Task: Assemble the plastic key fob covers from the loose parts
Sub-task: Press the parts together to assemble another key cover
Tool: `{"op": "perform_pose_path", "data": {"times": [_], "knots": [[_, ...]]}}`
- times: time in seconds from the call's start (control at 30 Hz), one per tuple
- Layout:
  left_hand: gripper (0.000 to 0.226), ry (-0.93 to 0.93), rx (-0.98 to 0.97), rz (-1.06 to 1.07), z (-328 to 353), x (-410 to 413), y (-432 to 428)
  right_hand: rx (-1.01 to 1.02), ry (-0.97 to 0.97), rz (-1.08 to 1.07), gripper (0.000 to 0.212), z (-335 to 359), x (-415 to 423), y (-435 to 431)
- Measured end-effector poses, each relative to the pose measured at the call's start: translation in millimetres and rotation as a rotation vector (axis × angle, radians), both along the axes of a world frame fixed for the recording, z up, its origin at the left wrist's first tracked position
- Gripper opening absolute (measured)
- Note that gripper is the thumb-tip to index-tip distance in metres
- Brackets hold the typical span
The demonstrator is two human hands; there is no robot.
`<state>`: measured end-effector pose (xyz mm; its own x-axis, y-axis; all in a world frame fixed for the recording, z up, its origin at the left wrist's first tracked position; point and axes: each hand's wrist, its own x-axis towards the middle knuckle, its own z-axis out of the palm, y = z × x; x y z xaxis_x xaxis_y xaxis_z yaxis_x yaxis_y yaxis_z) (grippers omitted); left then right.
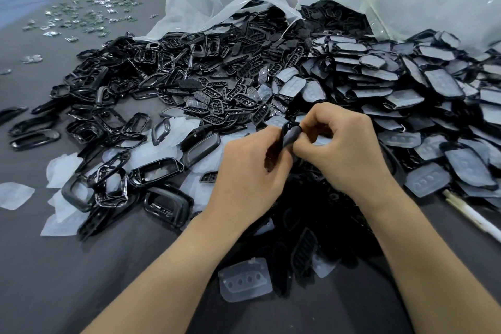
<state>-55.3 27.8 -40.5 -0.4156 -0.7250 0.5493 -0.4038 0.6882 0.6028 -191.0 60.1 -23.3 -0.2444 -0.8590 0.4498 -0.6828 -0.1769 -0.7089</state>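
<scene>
black frames point(108, 127) heaped left on table point(81, 266), handy for picking | left hand point(249, 171) curled, pinching key fob cover point(290, 135) above the parts to steady it | right hand point(344, 149) curled on same cover, seemingly pressing parts together

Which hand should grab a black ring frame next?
Left, probably. The black frames lie beside the left hand; the right hand sits by the film-covered pieces. Both pinch one black part, so one must let go.
</scene>
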Motion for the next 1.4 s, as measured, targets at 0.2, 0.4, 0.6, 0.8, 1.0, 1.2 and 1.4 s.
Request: {"op": "perform_pose_path", "data": {"times": [0.2, 0.4, 0.6, 0.8, 1.0, 1.2, 1.4], "knots": [[0.004, 0.007, -0.045, -0.007, 0.0, -0.3, -2.4, -0.066, 0.049, -0.048, 0.008, -0.3, 1.6, -1.0], [0.043, -0.002, -0.043, -0.038, 1.4, -2.1, 1.9, -0.046, -0.055, -0.068, 0.002, 1.1, 2.8, -1.5], [0.031, 0.086, 0.253, -0.095, -2.2, -1.8, 1.8, 0.081, -0.386, 0.029, 0.017, 1.4, 6.1, -3.0], [0.025, 0.389, 0.696, -0.373, 2.4, -5.5, 6.2, 0.246, -0.803, 0.224, 0.041, 0.0, 3.9, -2.7], [0.073, 0.494, 0.917, -0.594, 2.6, -1.6, 6.8, 0.306, -0.826, 0.217, 0.037, 2.7, -1.8, -1.7], [0.064, 0.576, 1.022, -0.737, 4.2, 2.2, 3.1, 0.339, -0.87, 0.262, 0.025, 7.4, -4.5, 0.4], [0.062, 0.635, 1.088, -0.814, 6.4, 3.4, 2.5, 0.332, -0.936, 0.282, 0.026, 8.3, -7.2, 0.5]]}}
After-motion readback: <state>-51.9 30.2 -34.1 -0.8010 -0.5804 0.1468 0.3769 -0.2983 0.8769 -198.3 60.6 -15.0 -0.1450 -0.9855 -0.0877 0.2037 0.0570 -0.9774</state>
